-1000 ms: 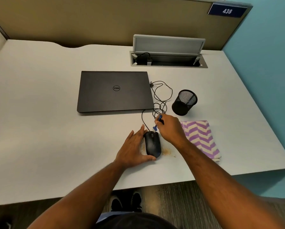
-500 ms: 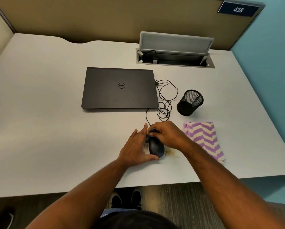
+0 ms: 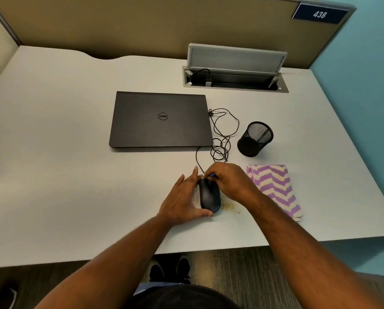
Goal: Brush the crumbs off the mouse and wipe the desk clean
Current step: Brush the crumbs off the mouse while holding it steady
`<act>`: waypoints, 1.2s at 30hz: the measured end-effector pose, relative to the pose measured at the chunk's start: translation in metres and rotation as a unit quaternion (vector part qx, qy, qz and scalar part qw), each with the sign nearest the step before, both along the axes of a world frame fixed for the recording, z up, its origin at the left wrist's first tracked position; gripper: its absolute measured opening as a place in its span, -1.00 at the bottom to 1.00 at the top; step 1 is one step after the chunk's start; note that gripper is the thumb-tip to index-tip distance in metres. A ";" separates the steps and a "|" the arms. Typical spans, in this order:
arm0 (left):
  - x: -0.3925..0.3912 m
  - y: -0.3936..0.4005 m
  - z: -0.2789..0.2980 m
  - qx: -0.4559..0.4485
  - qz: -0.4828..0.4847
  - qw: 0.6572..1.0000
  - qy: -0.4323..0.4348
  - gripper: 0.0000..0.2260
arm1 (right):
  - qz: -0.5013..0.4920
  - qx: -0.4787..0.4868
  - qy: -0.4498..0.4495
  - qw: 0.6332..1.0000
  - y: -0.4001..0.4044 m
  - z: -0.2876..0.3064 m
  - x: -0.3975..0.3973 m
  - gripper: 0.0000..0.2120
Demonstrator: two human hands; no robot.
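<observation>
One view only, head cam. Both hands are on the job near the counter's front edge, right of centre. Left hand (image 3: 184, 198) is flat-fingered against the left side of the mouse (image 3: 209, 195), thumb hooked round its near end, bracing it. Right hand (image 3: 227, 180) is curled over the mouse's far end, pinching a small blue brush (image 3: 213, 175); only a sliver of blue shows between the fingers, bristles hidden.

Change vs a second ago: right hand was lifted behind the mouse with the brush clear of it; now it has dropped onto the front of the mouse. Left hand hasn't moved. I read that as a brushing stroke in progress.

Crumbs (image 3: 227, 205): brownish scatter on the counter (image 3: 75, 175) just right of the mouse, a few more on the left under the left hand's fingers. I can't tell what remains on the mouse itself.

Striped cloth (image 3: 274, 189) lies folded near the right edge, untouched, so wiping hasn't started. Laptop (image 3: 161, 119), mouse cable (image 3: 223, 139) and mesh cup (image 3: 254, 139) sit behind.
</observation>
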State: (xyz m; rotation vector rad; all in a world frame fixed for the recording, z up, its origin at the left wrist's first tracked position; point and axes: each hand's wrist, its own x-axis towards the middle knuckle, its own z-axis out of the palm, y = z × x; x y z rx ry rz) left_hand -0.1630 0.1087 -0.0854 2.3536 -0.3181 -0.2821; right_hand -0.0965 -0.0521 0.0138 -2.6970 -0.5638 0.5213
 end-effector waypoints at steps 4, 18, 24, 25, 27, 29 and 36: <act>0.000 0.000 0.001 0.001 -0.001 1.000 -0.005 0.18 | 0.035 0.027 0.049 0.998 0.000 -0.002 -0.006 -0.79; 0.000 -0.001 0.002 0.006 0.004 1.000 0.014 0.19 | -0.133 0.113 0.053 0.983 -0.008 0.005 0.003 -0.83; 0.000 -0.001 0.001 0.008 0.004 1.000 0.010 0.19 | -0.135 0.073 0.053 0.987 -0.004 -0.002 0.001 -0.81; 0.000 -0.001 0.001 0.008 0.005 1.000 0.013 0.19 | -0.132 0.063 0.052 0.988 -0.003 -0.001 0.002 -0.81; 0.001 -0.001 0.002 0.006 0.005 1.000 0.018 0.19 | -0.138 0.063 0.042 0.988 -0.002 -0.001 0.003 -0.80; 0.001 -0.001 0.003 0.006 0.004 1.000 0.020 0.19 | -0.155 0.076 0.018 0.985 0.000 -0.001 0.003 -0.77; 0.000 -0.001 0.004 0.007 0.003 1.000 0.012 0.20 | -0.165 0.049 0.002 0.985 0.002 -0.005 0.007 -0.79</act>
